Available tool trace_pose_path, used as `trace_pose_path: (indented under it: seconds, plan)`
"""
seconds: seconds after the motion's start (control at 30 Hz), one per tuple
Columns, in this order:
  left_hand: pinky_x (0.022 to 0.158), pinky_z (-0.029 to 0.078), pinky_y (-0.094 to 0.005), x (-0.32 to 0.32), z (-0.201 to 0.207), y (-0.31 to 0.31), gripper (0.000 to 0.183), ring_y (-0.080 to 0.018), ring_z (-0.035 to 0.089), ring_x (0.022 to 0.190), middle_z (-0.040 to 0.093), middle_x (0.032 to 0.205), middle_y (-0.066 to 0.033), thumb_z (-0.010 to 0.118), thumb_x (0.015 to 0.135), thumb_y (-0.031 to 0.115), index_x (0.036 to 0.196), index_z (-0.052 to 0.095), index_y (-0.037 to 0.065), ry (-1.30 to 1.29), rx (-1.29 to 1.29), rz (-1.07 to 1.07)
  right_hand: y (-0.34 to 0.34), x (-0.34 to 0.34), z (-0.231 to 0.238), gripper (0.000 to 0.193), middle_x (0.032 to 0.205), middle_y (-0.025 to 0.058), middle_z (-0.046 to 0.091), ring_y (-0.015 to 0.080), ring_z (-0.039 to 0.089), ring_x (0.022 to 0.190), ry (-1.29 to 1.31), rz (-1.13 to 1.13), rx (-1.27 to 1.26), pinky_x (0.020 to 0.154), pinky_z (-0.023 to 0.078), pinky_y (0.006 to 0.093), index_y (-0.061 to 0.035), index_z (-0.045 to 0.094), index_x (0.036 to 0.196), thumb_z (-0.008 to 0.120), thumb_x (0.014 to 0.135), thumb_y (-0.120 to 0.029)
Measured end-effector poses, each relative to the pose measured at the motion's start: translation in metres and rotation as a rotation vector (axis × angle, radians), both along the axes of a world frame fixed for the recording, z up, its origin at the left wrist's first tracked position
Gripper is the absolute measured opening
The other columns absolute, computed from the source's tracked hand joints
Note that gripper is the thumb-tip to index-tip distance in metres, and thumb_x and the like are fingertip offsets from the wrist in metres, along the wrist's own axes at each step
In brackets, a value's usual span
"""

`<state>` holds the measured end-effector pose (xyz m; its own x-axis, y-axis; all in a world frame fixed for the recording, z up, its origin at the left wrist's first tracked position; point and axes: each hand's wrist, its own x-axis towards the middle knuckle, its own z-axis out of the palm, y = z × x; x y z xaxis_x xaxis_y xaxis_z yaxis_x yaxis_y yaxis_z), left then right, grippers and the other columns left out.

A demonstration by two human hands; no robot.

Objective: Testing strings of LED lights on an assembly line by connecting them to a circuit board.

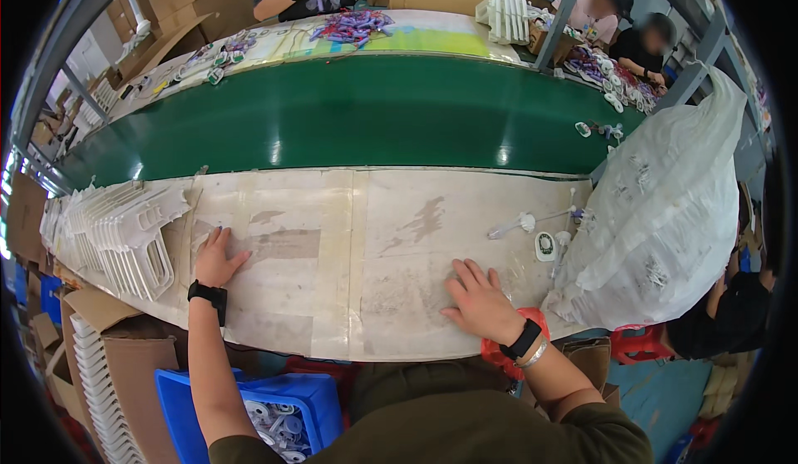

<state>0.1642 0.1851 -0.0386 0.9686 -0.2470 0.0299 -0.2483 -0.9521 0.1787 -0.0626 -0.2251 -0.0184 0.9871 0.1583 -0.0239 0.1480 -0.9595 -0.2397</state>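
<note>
Okay, left hand and right hand rest on table, grips open, fingers spread; white plastic frames piled mid-left of view, small white parts right of centre, near plastic bag.

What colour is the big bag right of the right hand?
The big bag is translucent white, best seen in the head view.

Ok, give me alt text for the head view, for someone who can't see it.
A person's left hand and right hand lie palm down on a taped table, between white plastic frames on the left and a bulging white bag on the right. A green belt lies beyond.
</note>
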Motion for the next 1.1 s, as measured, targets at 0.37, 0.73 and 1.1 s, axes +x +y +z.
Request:
trace_pose_path:
  seconds: [0.37,0.73,1.1]
  plan:
    - [0.093,0.036,-0.0395,-0.002,0.005,-0.004,0.065,-0.0381,0.042,0.112,0.043,0.125,-0.0221,0.064,0.070,0.040,0.119,0.046,0.001,-0.001,0.029,-0.018,-0.017,0.049,0.030,0.036,0.123,0.0200,0.040,0.0368,0.038,0.114,-0.188,0.036,0.171,0.094,0.032,0.0448,-0.0039,0.051,0.103,0.063,0.072,-0.017]
    - [0.092,0.036,-0.0383,-0.002,0.003,0.000,0.061,-0.0380,0.043,0.111,0.043,0.123,-0.0241,0.064,0.072,0.035,0.118,0.046,-0.001,-0.010,0.028,-0.056,-0.042,0.162,0.061,0.031,0.117,0.0240,0.045,0.0362,0.040,0.114,-0.379,0.042,0.457,0.092,0.036,0.0377,-0.0013,0.054,0.100,0.061,0.076,-0.020]
    - [0.094,0.034,-0.0397,-0.001,0.002,0.005,0.063,-0.0387,0.040,0.113,0.042,0.125,-0.0243,0.066,0.069,0.031,0.119,0.045,-0.001,0.028,0.000,-0.036,-0.149,0.259,0.018,0.036,0.109,0.0170,0.050,0.0307,0.045,0.108,-0.170,-0.281,0.420,0.091,0.036,0.0355,-0.0036,0.057,0.099,0.057,0.079,-0.034]
